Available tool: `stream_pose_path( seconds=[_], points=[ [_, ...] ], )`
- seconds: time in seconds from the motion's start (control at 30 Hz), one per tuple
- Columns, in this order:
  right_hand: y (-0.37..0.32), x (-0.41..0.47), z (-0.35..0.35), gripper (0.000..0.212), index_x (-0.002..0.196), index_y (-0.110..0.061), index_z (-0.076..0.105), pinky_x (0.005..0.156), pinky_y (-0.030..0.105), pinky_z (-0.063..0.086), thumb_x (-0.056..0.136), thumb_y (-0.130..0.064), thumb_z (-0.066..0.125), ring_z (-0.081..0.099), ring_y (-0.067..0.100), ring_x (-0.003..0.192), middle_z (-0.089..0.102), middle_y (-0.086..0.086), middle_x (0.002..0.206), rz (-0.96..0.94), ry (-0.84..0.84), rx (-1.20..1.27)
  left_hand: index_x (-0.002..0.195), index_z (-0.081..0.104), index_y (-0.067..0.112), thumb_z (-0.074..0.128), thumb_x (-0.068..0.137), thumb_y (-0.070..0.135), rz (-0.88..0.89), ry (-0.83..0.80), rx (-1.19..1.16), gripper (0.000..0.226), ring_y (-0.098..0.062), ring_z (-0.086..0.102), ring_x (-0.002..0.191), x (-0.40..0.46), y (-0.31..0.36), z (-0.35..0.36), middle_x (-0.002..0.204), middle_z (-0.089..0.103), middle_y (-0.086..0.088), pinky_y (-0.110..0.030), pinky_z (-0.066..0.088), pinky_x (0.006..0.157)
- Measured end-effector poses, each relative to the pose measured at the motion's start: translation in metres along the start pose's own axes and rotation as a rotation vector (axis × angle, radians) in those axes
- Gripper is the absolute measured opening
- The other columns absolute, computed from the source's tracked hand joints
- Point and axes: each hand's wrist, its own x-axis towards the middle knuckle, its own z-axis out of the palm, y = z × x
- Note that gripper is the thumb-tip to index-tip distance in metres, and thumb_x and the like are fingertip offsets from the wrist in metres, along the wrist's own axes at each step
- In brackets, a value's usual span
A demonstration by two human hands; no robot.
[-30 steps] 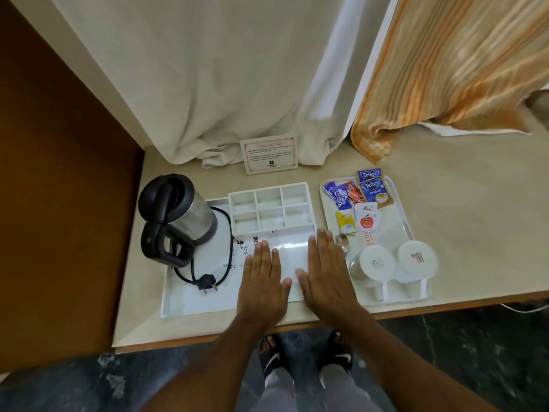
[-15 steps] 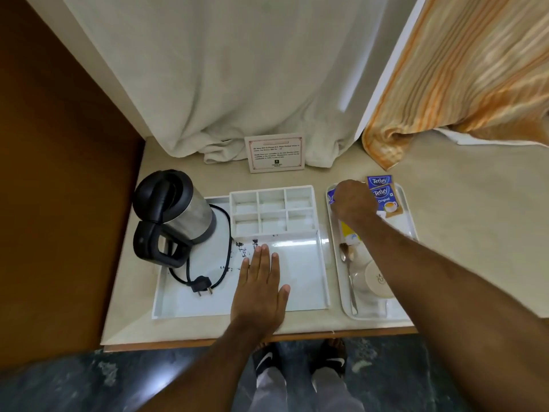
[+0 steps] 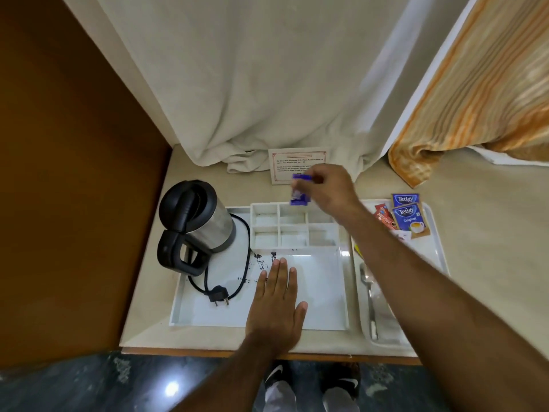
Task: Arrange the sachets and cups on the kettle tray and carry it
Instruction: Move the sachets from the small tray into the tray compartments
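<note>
The kettle (image 3: 197, 217) and its coiled cord (image 3: 234, 281) are occupying the left part of the kettle tray (image 3: 184, 310). The left hand (image 3: 277, 304) is lying flat on the tray's open floor, covering its middle front. The right hand (image 3: 326, 193) is blocking access above the compartment grid (image 3: 292, 227), and its forearm is crossing over the side tray (image 3: 430, 233). The curtain (image 3: 252, 114) is closing off the rear.

Blue sachet (image 3: 299, 191) above kettle tray (image 3: 315, 295)
</note>
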Motion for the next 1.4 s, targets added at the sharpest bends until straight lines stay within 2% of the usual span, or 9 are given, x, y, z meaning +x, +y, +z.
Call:
stream_pose_path(
  seconds=[0.13, 0.3, 0.4, 0.53, 0.63, 0.77, 0.83, 0.93, 1.4],
  points=[
    [-0.006, 0.000, 0.055, 0.021, 0.076, -0.025, 0.068, 0.058, 0.025, 0.041, 0.076, -0.045, 0.075, 0.057, 0.006, 0.066, 0.062, -0.012, 0.069, -0.109, -0.117, -0.187, 0.155, -0.001, 0.008, 0.017, 0.100, 0.050, -0.005, -0.006, 0.005, 0.072, -0.028, -0.018, 0.149, 0.001, -0.001, 0.000, 0.163, -0.010, -0.015, -0.051, 0.000, 0.120],
    [0.013, 0.003, 0.079, 0.025, 0.084, -0.026, 0.070, 0.059, 0.029, 0.036, 0.081, -0.050, 0.063, 0.056, 0.019, 0.087, 0.061, -0.003, 0.075, -0.283, -0.043, -0.654, 0.156, 0.002, 0.009, 0.020, 0.101, 0.050, -0.009, 0.002, 0.005, 0.071, -0.028, -0.012, 0.150, 0.002, 0.000, 0.001, 0.164, -0.007, -0.013, -0.053, 0.006, 0.121],
    [0.015, 0.004, 0.082, 0.025, 0.092, -0.025, 0.068, 0.060, 0.030, 0.036, 0.084, -0.047, 0.061, 0.054, 0.022, 0.094, 0.062, -0.001, 0.084, -0.309, -0.025, -0.692, 0.156, 0.000, 0.010, 0.018, 0.101, 0.051, -0.019, -0.008, 0.011, 0.071, -0.028, -0.014, 0.150, 0.002, -0.001, 0.002, 0.164, -0.010, -0.012, -0.053, 0.006, 0.120],
    [0.009, -0.007, 0.075, 0.056, 0.120, -0.021, 0.057, 0.069, 0.035, 0.048, 0.083, -0.063, 0.055, 0.048, 0.024, 0.101, 0.052, 0.007, 0.110, -0.361, -0.062, -0.765, 0.156, -0.001, 0.010, 0.019, 0.101, 0.052, -0.030, -0.013, 0.011, 0.072, -0.026, -0.015, 0.150, -0.001, -0.003, 0.003, 0.164, -0.010, -0.012, -0.051, 0.004, 0.121],
    [0.011, -0.008, 0.042, 0.043, 0.126, -0.020, 0.057, 0.072, 0.038, 0.053, 0.092, -0.047, 0.052, 0.052, 0.027, 0.102, 0.054, 0.010, 0.113, -0.421, 0.106, -0.703, 0.156, 0.003, 0.009, 0.023, 0.100, 0.050, -0.018, 0.003, 0.012, 0.072, -0.028, -0.011, 0.150, 0.001, -0.004, 0.003, 0.164, -0.004, -0.015, -0.049, 0.004, 0.119],
    [0.035, 0.010, -0.048, 0.032, 0.112, -0.015, 0.064, 0.079, 0.040, 0.051, 0.084, -0.020, 0.050, 0.057, 0.035, 0.104, 0.061, 0.013, 0.109, -0.152, 0.167, -0.915, 0.156, 0.004, 0.008, 0.024, 0.100, 0.050, 0.001, 0.002, 0.002, 0.072, -0.028, -0.010, 0.151, 0.000, -0.002, 0.003, 0.164, -0.003, -0.016, -0.049, 0.004, 0.118],
    [0.055, 0.013, -0.086, 0.035, 0.112, -0.011, 0.061, 0.083, 0.036, 0.047, 0.083, -0.019, 0.043, 0.057, 0.033, 0.110, 0.061, 0.012, 0.115, -0.003, 0.036, -1.058, 0.156, 0.001, 0.010, 0.022, 0.100, 0.051, -0.006, -0.010, 0.004, 0.072, -0.027, -0.013, 0.150, 0.000, -0.002, 0.002, 0.164, -0.008, -0.015, -0.048, 0.002, 0.118],
    [0.073, 0.009, -0.107, 0.034, 0.119, -0.012, 0.056, 0.088, 0.035, 0.046, 0.086, -0.020, 0.059, 0.054, 0.027, 0.118, 0.058, 0.008, 0.125, 0.147, -0.123, -1.090, 0.155, -0.004, 0.012, 0.018, 0.100, 0.053, -0.023, -0.025, 0.021, 0.073, -0.025, -0.018, 0.149, 0.001, -0.002, 0.002, 0.164, -0.013, -0.013, -0.047, 0.000, 0.119],
    [0.094, 0.014, -0.094, 0.035, 0.105, -0.009, 0.062, 0.087, 0.038, 0.051, 0.078, -0.028, 0.074, 0.059, 0.032, 0.106, 0.064, 0.013, 0.113, 0.254, 0.010, -0.746, 0.156, -0.001, 0.011, 0.021, 0.100, 0.052, -0.018, -0.011, 0.010, 0.073, -0.026, -0.015, 0.150, 0.002, 0.001, 0.001, 0.164, -0.009, -0.014, -0.047, 0.001, 0.119]
  ],
)
